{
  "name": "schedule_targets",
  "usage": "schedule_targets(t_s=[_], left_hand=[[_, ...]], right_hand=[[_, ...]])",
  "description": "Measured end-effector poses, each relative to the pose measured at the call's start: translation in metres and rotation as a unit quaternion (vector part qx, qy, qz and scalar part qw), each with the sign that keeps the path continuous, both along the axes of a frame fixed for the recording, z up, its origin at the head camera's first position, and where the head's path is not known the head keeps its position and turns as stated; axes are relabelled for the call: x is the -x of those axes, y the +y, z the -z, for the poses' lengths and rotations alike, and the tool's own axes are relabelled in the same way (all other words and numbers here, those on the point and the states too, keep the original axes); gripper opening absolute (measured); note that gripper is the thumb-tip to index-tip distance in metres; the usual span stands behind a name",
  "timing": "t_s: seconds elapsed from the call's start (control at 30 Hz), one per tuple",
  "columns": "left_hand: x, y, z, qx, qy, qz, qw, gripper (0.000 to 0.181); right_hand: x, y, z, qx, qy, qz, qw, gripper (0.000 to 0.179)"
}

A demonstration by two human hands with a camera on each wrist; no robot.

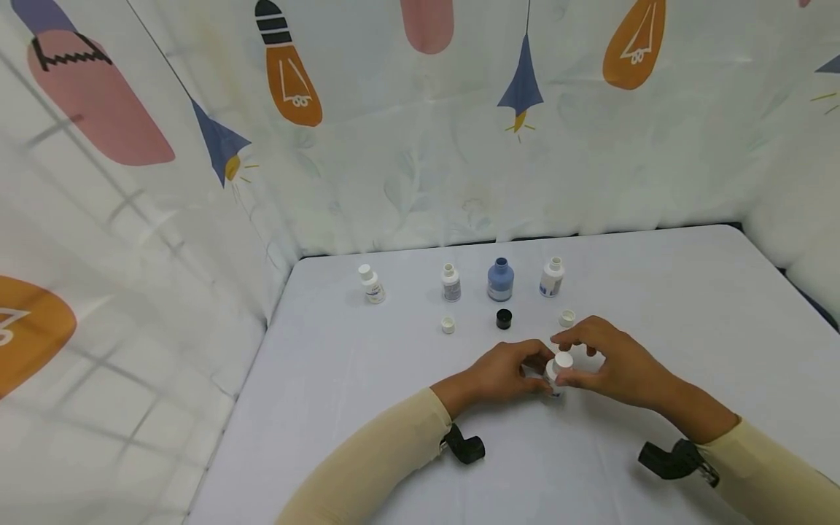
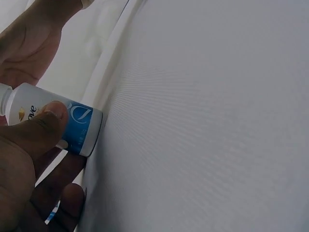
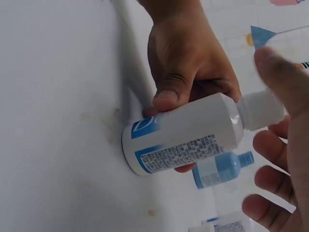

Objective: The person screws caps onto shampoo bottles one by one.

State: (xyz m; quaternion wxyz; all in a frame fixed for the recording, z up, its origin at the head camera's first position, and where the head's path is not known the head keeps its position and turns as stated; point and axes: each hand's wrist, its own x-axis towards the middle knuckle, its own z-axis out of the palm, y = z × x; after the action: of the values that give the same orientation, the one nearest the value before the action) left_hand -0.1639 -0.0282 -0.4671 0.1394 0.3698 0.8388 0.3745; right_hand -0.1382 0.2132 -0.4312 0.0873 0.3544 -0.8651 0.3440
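A white bottle (image 3: 186,133) with a blue-and-white printed label stands upright on the table, its white cap (image 3: 263,110) on. My left hand (image 1: 502,372) grips the body from the left, thumb across the label in the left wrist view. Around the cap, my right hand (image 1: 613,364) is spread loosely. Its thumb (image 3: 280,72) overlaps the cap's edge in the right wrist view, while the other fingers are bent and apart from one another. In the head view, the index finger arches behind the cap.
Behind my hands stand two uncapped white bottles (image 1: 450,283) (image 1: 552,277), an uncapped blue bottle (image 1: 501,281) and a capped white bottle (image 1: 372,284). A white cap (image 1: 448,325), a black cap (image 1: 504,319) and another white cap (image 1: 567,318) lie before the uncapped ones.
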Motion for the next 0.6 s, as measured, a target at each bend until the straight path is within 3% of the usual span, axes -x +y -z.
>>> schedule_targets(t_s=[0.3, 0.6], left_hand=[[0.0028, -0.0021, 0.0011, -0.002, -0.009, 0.001, 1.0000, 0.042], [0.0038, -0.0026, 0.0043, -0.004, -0.013, 0.008, 0.9999, 0.041]], right_hand=[[-0.0023, 0.0067, -0.0015, 0.011, -0.009, -0.040, 0.9991, 0.042], [-0.0047, 0.0016, 0.0007, 0.016, -0.030, 0.023, 0.9992, 0.038]])
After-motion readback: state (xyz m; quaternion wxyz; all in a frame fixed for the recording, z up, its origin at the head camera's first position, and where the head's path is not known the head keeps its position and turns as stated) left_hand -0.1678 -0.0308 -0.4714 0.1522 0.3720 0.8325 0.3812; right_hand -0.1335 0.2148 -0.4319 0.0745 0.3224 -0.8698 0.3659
